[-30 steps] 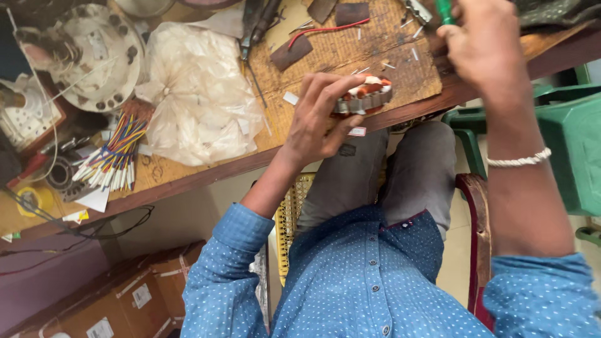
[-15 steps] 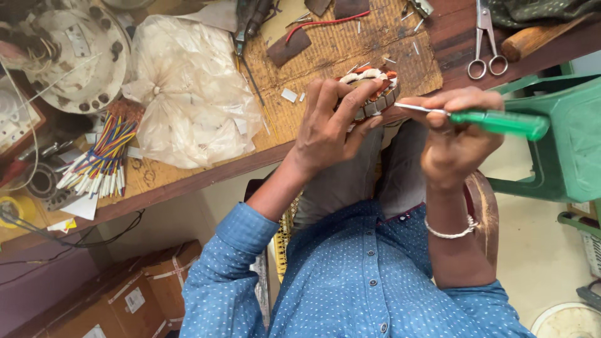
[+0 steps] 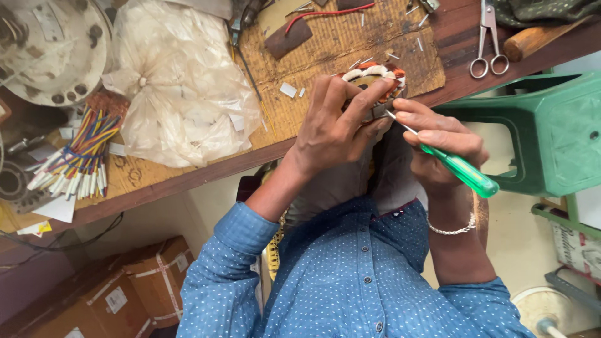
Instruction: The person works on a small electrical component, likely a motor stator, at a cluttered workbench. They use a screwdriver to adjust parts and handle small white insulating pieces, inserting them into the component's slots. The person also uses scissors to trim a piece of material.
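Copper-wound, the single motor stator (image 3: 375, 84) sits at the near edge of the wooden bench (image 3: 188, 178), gripped by the left hand (image 3: 335, 128), fingers curled over its top. The right hand (image 3: 438, 147) pinches one green-handled screwdriver (image 3: 460, 169), tip touching the stator's side. Windings look already laid; the tucking seems unfinished. One pair of scissors (image 3: 487, 40) lies far right, one plastic bag (image 3: 178, 87) left.

Count: one green-handled screwdriver (image 3: 460, 168), one copper-wound motor stator (image 3: 374, 80), one pair of steel scissors (image 3: 486, 39), one crumpled clear plastic bag (image 3: 181, 87), one green plastic stool (image 3: 551, 134), two hands.
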